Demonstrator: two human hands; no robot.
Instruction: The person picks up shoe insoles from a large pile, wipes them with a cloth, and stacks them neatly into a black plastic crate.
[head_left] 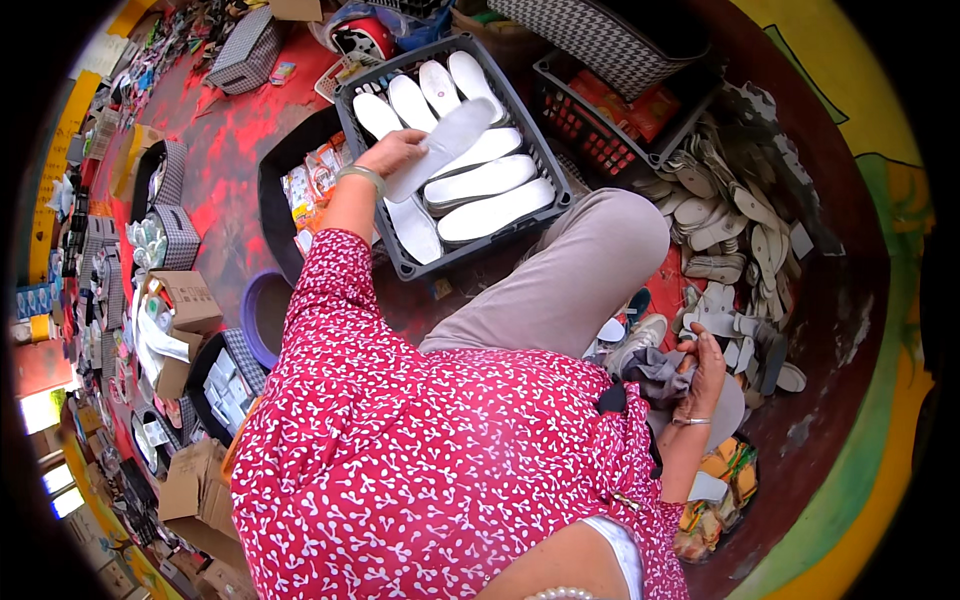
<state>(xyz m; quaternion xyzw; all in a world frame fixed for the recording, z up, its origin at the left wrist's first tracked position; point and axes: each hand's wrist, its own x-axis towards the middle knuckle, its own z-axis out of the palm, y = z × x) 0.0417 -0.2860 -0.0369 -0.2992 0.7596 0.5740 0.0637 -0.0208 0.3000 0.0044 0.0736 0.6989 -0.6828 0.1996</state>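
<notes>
My left hand (396,152) pinches a pale grey-white insole (445,148) by its edge. It hangs tilted over a dark grey plastic crate (407,268). White insoles (488,213) lie in that crate in stacked rows, some of them hidden under the held one. At my right side, my right hand (705,372) is closed on a crumpled grey cloth (660,374), beside my leg. Part of its grip is hidden by the fingers.
A heap of loose insoles (735,215) leans against the wall at right. Behind it stands another crate (590,110) with a patterned bin (610,40). Orange packets (318,185) fill a black tub at left, near a purple bucket (262,318). Cardboard boxes (195,488) stand farther left.
</notes>
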